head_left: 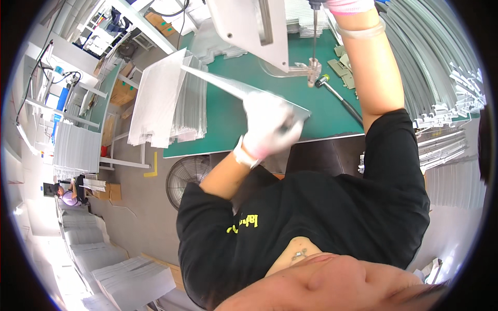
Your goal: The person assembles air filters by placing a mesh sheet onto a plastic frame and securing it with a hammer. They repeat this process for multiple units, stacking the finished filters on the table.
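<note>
My left hand (267,124), in a white glove and slightly blurred, is closed on a long, thin, pale translucent panel (218,83). The panel slants from the stack at left toward the middle of the green table, raised at its far left end. My right hand (351,5) is lifted at the top edge in a white and pink glove, right beside a black driver tool with a long thin metal shaft (315,33). Its fingers are cut off by the picture's edge. Below the shaft is a clear fixture block (312,71) on the white machine arm (254,31).
A rubber mallet (340,98) and beige plastic pieces (342,67) lie right on the green table (223,132). Panel stacks stand at left (189,109) and far right (436,62). A floor fan (187,179) sits below; a co-worker (70,194) is far left.
</note>
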The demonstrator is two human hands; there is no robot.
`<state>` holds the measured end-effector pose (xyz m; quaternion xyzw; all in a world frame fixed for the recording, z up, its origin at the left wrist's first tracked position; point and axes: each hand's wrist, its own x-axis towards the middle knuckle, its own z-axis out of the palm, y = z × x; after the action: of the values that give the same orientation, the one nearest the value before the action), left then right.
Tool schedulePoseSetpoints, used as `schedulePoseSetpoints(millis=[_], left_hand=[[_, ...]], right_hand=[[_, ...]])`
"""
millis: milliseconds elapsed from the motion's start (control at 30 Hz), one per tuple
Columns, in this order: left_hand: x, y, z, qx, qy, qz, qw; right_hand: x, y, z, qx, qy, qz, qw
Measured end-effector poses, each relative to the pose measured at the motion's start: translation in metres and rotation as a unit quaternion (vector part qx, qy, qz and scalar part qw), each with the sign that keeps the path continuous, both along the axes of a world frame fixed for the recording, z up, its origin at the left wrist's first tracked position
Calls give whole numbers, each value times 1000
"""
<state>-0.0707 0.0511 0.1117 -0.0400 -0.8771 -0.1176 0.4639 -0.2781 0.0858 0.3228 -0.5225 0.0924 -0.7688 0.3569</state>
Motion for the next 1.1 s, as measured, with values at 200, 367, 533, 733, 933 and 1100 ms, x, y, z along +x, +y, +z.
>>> schedulePoseSetpoints(millis=[200, 367, 533, 733, 933, 1100], left_hand=[[153, 9, -137, -90, -267, -133, 950], [136, -2, -128, -83, -252, -65, 962], [76, -51, -60, 163, -164, 350, 908], [49, -27, -68, 221, -118, 83, 964], [39, -6, -56, -34, -142, 265, 953], [33, -9, -41, 109, -164, 203, 959]], right_hand=[[8, -3, -19, 28, -18, 9, 999], [13, 1, -33, 73, -36, -21, 996], [-1, -4, -38, 34, -23, 62, 997], [-6, -3, -51, 26, 35, 26, 999], [16, -8, -59, 28, -10, -37, 999], [19, -4, -55, 31, 9, -56, 998]])
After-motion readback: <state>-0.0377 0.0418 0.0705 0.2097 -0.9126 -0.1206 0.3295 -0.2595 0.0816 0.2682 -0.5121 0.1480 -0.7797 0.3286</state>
